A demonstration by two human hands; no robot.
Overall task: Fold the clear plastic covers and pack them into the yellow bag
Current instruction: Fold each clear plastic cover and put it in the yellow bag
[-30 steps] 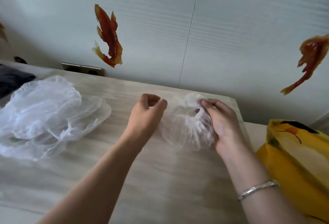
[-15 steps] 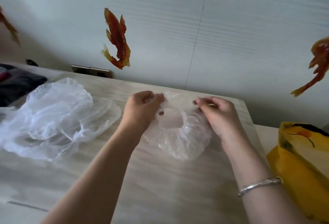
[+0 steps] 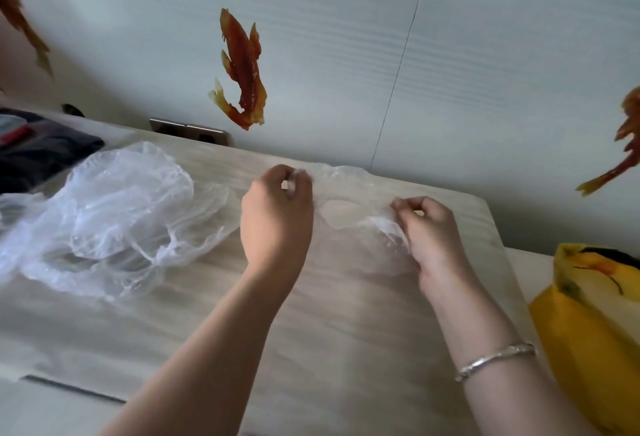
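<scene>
A clear plastic cover [image 3: 349, 208] lies stretched flat on the pale wooden table [image 3: 311, 331], between my two hands. My left hand [image 3: 277, 217] pinches the cover's gathered rim at its far left edge. My right hand [image 3: 429, 231] pinches the rim at the right side, fingers curled. A heap of more clear plastic covers [image 3: 114, 221] sits crumpled on the table to the left. The yellow bag [image 3: 595, 324] stands open beyond the table's right edge.
A dark bundle of cloth [image 3: 38, 155] lies at the far left of the table. A wall socket [image 3: 188, 130] sits at the table's back edge. Orange fish stickers [image 3: 242, 68] decorate the white wall. My right wrist wears a silver bracelet [image 3: 495, 361].
My hands have drawn apart, stretching the bunched cover wide and flat on the table. The view has shifted left, so everything sits further right.
</scene>
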